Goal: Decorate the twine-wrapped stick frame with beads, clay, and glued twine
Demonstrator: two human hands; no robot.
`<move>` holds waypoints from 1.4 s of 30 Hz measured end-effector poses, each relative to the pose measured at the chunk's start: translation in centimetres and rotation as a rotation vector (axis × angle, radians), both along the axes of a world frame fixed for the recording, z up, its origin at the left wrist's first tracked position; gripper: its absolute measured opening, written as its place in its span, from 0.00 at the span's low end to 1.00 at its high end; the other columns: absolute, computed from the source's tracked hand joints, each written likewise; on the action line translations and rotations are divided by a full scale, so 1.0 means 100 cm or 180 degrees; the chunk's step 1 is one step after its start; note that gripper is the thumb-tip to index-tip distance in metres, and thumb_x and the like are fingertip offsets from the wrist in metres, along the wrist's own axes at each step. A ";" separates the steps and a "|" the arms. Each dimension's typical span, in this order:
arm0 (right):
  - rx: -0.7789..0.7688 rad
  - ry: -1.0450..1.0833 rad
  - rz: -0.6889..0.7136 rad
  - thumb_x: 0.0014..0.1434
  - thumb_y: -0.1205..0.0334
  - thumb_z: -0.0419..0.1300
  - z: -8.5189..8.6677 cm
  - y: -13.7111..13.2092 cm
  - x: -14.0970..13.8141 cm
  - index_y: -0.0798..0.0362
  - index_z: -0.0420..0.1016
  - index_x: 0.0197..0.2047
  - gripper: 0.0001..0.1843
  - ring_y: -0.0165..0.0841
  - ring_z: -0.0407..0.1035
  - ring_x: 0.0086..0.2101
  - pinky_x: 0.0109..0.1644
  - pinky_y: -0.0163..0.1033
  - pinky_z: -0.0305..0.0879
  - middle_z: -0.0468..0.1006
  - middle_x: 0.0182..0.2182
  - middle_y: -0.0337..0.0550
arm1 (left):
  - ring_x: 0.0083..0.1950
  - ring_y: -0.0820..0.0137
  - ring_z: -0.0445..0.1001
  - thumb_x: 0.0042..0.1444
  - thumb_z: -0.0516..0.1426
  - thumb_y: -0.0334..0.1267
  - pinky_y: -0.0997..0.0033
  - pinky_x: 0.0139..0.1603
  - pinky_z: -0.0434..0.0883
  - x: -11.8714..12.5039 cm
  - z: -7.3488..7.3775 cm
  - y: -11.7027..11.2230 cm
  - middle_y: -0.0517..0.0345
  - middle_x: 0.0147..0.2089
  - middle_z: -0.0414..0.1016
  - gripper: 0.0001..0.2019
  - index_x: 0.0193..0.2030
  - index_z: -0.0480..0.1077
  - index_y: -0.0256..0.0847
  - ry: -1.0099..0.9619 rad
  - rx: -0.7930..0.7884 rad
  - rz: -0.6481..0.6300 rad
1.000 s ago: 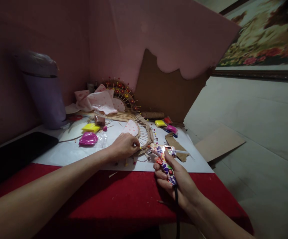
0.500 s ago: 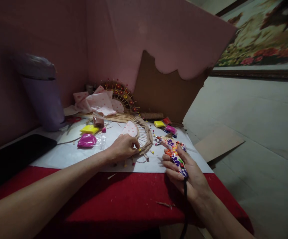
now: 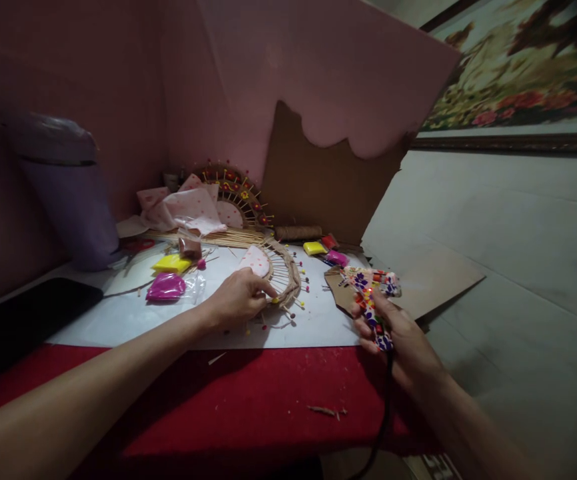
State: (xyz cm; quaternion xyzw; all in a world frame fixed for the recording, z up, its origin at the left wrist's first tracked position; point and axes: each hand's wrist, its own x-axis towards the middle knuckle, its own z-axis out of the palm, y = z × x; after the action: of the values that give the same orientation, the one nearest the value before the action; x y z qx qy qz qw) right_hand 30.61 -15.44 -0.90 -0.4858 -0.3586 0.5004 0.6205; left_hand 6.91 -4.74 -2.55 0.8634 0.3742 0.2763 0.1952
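A half-round craft piece [image 3: 294,283] of thin sticks and a twine-like brown band lies on the white sheet, with small coloured balls on its stick ends. My left hand [image 3: 238,295] is closed at its near side, fingertips on a yellow-tipped stick [image 3: 274,301]; the fingers partly hide their grip. The craft's pink-dotted fabric centre [image 3: 256,261] shows just beyond the knuckles. My right hand [image 3: 398,333] is wrapped round the handle of a flower-patterned glue gun [image 3: 368,300], its nozzle pointing left above a small brown cardboard piece [image 3: 337,292]. A black cord hangs from the handle.
Bagged magenta clay [image 3: 166,287] and yellow clay [image 3: 171,263] lie left. A finished-looking half-round piece [image 3: 246,193] leans at the back beside dotted cloth [image 3: 193,207]. A twine roll [image 3: 297,233], purple tumbler [image 3: 76,207], dark flat object [image 3: 33,310] and red tablecloth [image 3: 248,407] surround the work.
My right hand has drawn the glue gun rightward, away from the craft piece, uncovering the cardboard piece. My left hand stays at the craft's near side. The view has shifted slightly.
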 end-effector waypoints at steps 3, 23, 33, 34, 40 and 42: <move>-0.0021 -0.0877 -0.0314 0.50 0.47 0.62 -0.005 0.001 0.014 0.55 0.66 0.32 0.19 0.22 0.54 0.17 0.14 0.26 0.51 0.64 0.21 0.34 | 0.35 0.68 0.69 0.45 0.53 0.24 0.71 0.37 0.65 -0.001 -0.002 0.001 0.55 0.28 0.75 0.18 0.37 0.79 0.45 0.0205 0.0158 -0.0118; -0.0485 -0.5554 -0.0352 0.62 0.51 0.47 -0.030 0.009 0.056 0.56 0.66 0.53 0.23 0.46 0.70 0.41 0.40 0.47 0.62 0.71 0.45 0.55 | 0.32 0.72 0.67 0.49 0.55 0.28 0.71 0.36 0.66 -0.005 -0.003 -0.002 0.55 0.32 0.68 0.14 0.39 0.78 0.43 -0.0061 0.0106 0.0106; 0.1450 -0.5090 -0.0226 0.61 0.60 0.53 0.006 0.011 -0.019 0.52 0.69 0.48 0.13 0.44 0.64 0.45 0.48 0.51 0.61 0.69 0.45 0.52 | 0.37 0.66 0.64 0.46 0.51 0.22 0.67 0.39 0.62 -0.007 0.003 -0.005 0.55 0.28 0.75 0.19 0.35 0.79 0.47 0.0400 0.0601 -0.0465; 0.1523 -0.5041 -0.0050 0.61 0.63 0.53 0.008 0.015 -0.027 0.52 0.70 0.47 0.12 0.42 0.64 0.44 0.48 0.50 0.61 0.69 0.44 0.51 | 0.36 0.66 0.64 0.47 0.51 0.22 0.67 0.38 0.62 -0.007 0.003 -0.006 0.55 0.27 0.75 0.19 0.35 0.79 0.47 0.0367 0.0614 -0.0435; 0.2042 -0.5166 0.0779 0.53 0.77 0.54 0.011 0.045 -0.055 0.52 0.77 0.42 0.18 0.38 0.62 0.41 0.44 0.45 0.61 0.71 0.38 0.47 | 0.31 0.71 0.66 0.48 0.52 0.25 0.72 0.33 0.64 -0.011 0.005 -0.004 0.56 0.27 0.69 0.16 0.38 0.78 0.42 -0.0101 0.0268 0.0186; 0.2237 -0.5293 0.0905 0.52 0.77 0.55 0.008 0.051 -0.056 0.49 0.78 0.41 0.18 0.38 0.60 0.40 0.44 0.45 0.60 0.71 0.38 0.46 | 0.29 0.73 0.65 0.49 0.53 0.27 0.74 0.32 0.64 -0.014 0.004 -0.002 0.56 0.30 0.68 0.15 0.38 0.78 0.42 -0.0142 0.0194 0.0414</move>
State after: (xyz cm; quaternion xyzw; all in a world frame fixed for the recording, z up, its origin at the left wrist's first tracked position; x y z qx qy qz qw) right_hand 25.01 -10.34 -0.13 -0.4240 -0.8783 -0.0772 0.2069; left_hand 5.54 -4.98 -2.12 0.8364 0.4165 0.3189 0.1588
